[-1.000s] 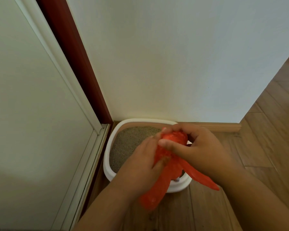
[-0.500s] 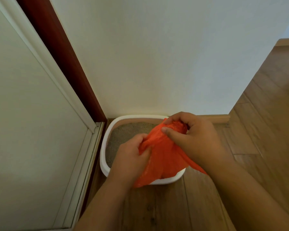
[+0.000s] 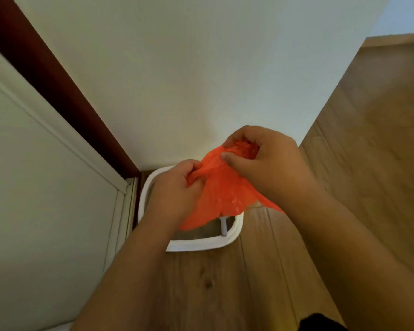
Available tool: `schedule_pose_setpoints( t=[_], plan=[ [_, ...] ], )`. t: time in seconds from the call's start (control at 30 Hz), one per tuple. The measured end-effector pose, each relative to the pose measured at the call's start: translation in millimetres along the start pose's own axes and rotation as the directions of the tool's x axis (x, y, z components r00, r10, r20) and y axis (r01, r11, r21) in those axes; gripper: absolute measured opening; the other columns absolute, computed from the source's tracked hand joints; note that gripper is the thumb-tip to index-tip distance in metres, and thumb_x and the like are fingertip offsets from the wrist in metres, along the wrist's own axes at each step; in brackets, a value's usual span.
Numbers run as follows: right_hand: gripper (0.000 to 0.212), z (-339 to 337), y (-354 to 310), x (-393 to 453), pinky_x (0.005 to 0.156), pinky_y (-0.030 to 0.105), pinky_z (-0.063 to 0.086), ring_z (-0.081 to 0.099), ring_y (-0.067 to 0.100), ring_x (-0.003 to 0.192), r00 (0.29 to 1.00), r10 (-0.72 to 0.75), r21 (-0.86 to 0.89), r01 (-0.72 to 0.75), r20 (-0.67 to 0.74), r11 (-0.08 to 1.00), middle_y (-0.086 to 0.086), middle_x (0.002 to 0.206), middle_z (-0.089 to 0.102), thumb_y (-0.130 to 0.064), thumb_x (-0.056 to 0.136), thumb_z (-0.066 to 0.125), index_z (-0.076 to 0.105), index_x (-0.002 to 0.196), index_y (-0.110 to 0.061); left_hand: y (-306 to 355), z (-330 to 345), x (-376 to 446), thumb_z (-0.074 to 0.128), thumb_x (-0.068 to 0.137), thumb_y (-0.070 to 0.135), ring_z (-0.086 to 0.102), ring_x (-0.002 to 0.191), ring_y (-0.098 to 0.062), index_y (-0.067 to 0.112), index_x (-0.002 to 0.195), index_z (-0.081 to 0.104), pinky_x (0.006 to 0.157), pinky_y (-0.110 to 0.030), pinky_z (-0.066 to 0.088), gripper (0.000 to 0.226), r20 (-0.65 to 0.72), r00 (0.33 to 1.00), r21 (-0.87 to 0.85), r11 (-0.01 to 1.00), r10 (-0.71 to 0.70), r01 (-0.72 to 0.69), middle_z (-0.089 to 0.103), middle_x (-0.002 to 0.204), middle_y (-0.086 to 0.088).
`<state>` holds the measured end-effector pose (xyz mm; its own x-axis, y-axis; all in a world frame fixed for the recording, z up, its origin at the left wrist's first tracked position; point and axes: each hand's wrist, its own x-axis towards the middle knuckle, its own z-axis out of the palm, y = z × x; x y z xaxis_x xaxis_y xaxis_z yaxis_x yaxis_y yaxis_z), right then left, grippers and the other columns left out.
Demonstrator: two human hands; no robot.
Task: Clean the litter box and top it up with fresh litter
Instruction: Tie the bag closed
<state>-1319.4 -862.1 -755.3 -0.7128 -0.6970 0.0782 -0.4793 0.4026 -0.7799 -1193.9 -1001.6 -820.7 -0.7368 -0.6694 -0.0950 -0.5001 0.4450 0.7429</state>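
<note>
An orange plastic bag [image 3: 221, 192] hangs between both hands above the litter box. My left hand [image 3: 175, 189] pinches the bag's left edge. My right hand [image 3: 263, 161] grips its bunched top, slightly higher. The white litter box [image 3: 201, 246] sits on the wooden floor in the corner, mostly hidden behind my hands and the bag. A strip of grey litter [image 3: 198, 232] shows near its front rim, with a white handle [image 3: 223, 226] sticking up from it.
A white wall [image 3: 189, 80] stands right behind the box. A white door panel [image 3: 46, 199] with a dark red frame [image 3: 58, 91] closes the left side. Wooden floor [image 3: 368, 163] stretches to the right and toward me.
The bag has gone from a rolled bundle to a spread sheet as my hands pulled apart. The view tilted down, so the box now lies lower and closer under my hands.
</note>
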Motion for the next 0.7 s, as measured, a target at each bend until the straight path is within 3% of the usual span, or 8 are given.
schedule_pose_setpoints(
  t=[0.13,0.27,0.4,0.7],
  plan=[
    [0.015,-79.4,-74.1,5.4,0.076,0.012,0.045,0.057,-0.004,0.092,0.999,0.018,-0.026,-0.017,0.029,1.0,-0.019,0.101,0.067,-0.032,0.089,0.072,0.07,0.103,-0.039,88.5,-61.6,-7.5,0.059,0.1,0.034,0.063,0.087,0.003,0.04,0.113,0.066,0.07,-0.017,0.047,0.016,0.046,0.999,-0.05,0.999,0.013,-0.01,0.067,0.095,0.022],
    [0.019,-162.2,-158.7,6.5,0.077,0.016,0.048,0.06,0.001,0.093,0.998,0.038,-0.016,-0.037,0.042,0.999,-0.015,0.102,0.068,-0.03,0.088,0.072,0.069,0.104,-0.039,179.8,-129.6,-19.0,0.059,0.101,0.035,0.065,0.091,-0.002,0.039,0.111,0.066,0.083,-0.028,0.056,0.013,0.07,0.997,-0.061,0.998,0.028,-0.024,0.068,0.099,0.019],
    [0.02,-247.7,-242.5,3.3,0.078,0.017,0.049,0.062,0.001,0.092,0.999,0.036,-0.009,-0.036,0.015,0.999,-0.015,0.101,0.069,-0.029,0.087,0.074,0.072,0.105,-0.037,274.2,-199.2,-36.8,0.058,0.101,0.036,0.065,0.095,-0.005,0.033,0.12,0.067,0.088,-0.031,0.055,0.021,0.086,0.995,-0.056,0.997,0.057,-0.052,0.068,0.103,0.017],
    [0.018,-404.6,-362.7,-26.8,0.077,0.015,0.05,0.062,-0.004,0.091,0.997,-0.012,-0.018,0.011,-0.071,1.0,-0.02,0.098,0.069,-0.03,0.088,0.074,0.072,0.104,-0.036,446.2,-298.3,-82.3,0.059,0.101,0.037,0.057,0.09,0.008,0.042,0.117,0.063,0.073,-0.012,0.041,0.017,0.111,0.979,-0.011,0.985,0.173,-0.173,0.059,0.097,0.029]
  ],
)
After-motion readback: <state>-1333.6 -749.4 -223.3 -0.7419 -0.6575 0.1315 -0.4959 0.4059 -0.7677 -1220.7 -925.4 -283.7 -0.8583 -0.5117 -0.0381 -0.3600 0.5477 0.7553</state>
